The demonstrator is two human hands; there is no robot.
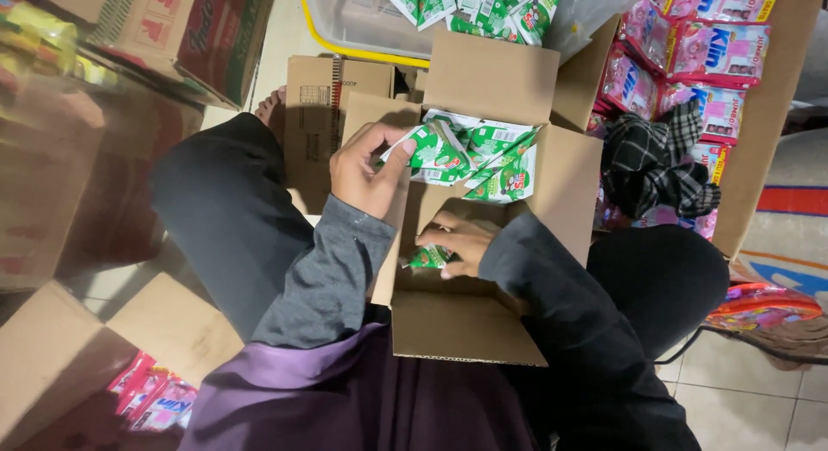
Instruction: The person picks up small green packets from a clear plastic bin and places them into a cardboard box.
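- Two hands work inside the open cardboard box [483,322].
- Left hand [366,171] pinches a strip of green sachets [479,158]; lift it evenly.
- Right hand [457,240] closes on a green sachet [429,258] low inside; keep it flat.

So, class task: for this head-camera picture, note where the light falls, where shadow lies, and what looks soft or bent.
Head view: light falls brightest on the green sachets in the open cardboard box; the right hand sits in the box's shadow, the left hand is better lit; the left edge is dim and blurred; the pink packets stay sharp; the edges bow slightly.
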